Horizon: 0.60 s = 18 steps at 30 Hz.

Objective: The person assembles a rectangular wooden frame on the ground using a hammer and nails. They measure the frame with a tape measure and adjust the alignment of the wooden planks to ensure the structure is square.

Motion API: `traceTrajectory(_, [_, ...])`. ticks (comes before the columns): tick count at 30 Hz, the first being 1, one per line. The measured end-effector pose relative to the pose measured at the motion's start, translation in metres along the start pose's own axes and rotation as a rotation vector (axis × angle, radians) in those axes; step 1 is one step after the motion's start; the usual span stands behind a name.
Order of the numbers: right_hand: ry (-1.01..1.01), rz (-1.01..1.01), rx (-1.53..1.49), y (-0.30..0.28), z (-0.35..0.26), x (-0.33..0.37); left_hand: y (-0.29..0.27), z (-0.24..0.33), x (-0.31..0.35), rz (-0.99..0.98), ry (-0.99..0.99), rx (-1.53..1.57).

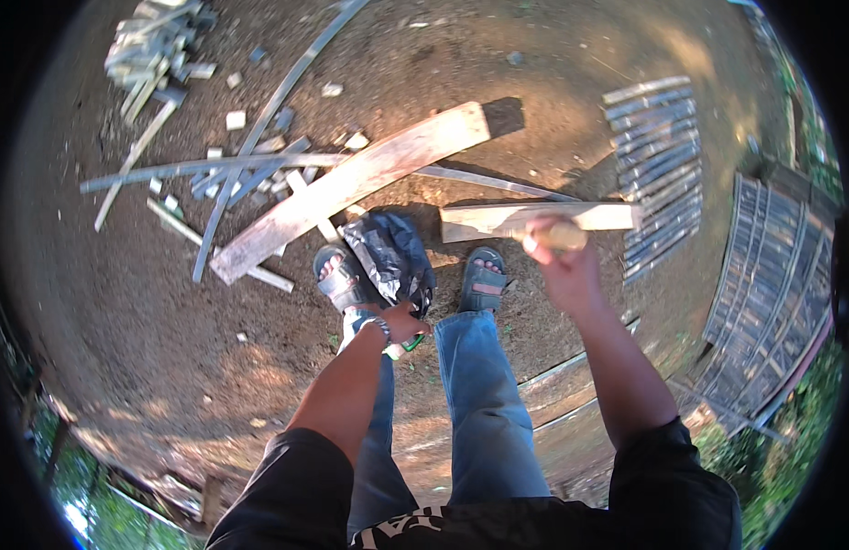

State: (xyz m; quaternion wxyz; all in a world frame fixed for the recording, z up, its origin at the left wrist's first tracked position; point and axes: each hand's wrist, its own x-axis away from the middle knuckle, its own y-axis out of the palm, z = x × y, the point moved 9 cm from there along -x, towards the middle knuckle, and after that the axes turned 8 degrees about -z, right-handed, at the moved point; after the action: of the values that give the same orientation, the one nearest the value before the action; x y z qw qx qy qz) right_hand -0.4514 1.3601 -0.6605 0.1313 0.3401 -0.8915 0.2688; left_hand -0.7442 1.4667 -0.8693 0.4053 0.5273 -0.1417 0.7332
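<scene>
My left hand (403,324) is down between my legs, closed at the near edge of a crumpled black plastic bag (388,252) that lies between my feet. A small green thing (411,343) shows just under that hand; its kind is unclear. Held up in front on the right, my right hand (571,280) grips a tan, rounded wooden piece (564,236), smeared by motion. Behind it on the ground lies a thick wooden block (498,220). A long, wide wooden plank (351,192) rests aslant beyond the bag, across thinner strips.
Long narrow strips (291,82) cross on the dirt at the left, among small wood offcuts (235,120). A heap of cut pieces (149,55) is at the far left. Slats lie in a row (658,174) at the right, near a slatted bamboo panel (763,284).
</scene>
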Motion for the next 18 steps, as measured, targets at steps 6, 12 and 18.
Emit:
traceTrajectory(6, [0.426, 0.155, 0.090, -0.048, 0.116, 0.284, 0.002, 0.045, 0.068, -0.209, 0.208, 0.813])
traceTrajectory(12, [1.064, 0.605, 0.167, 0.041, 0.191, 0.603, -0.002, 0.086, 0.188, -0.174, 0.007, 0.646])
traceTrajectory(18, [1.519, 0.147, -0.730, 0.331, 0.266, 0.806, 0.028, 0.098, 0.235, -0.122, -0.084, 0.559])
